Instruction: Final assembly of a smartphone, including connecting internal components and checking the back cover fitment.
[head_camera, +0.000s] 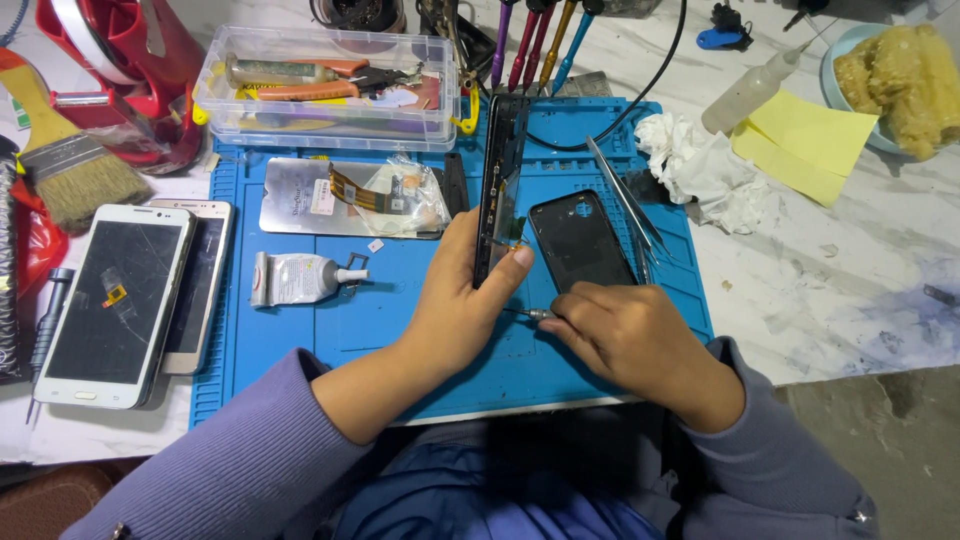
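Note:
My left hand (455, 300) grips a black phone frame (500, 180), held up on its long edge over the blue work mat (620, 130). My right hand (625, 335) is closed around a thin metal tool (530, 313) whose tip points left toward the lower end of the frame. A black phone back cover (580, 240) lies flat on the mat just beyond my right hand. Metal tweezers (625, 205) rest to the right of the cover.
Two white phones (120, 295) lie at the left, beside a brush (60, 150). A glue tube (300, 277), a metal plate with a flex cable (340, 195), a clear tool box (330, 85), crumpled tissue (700, 160), yellow notes (805, 140) and a squeeze bottle (750, 90) surround the mat.

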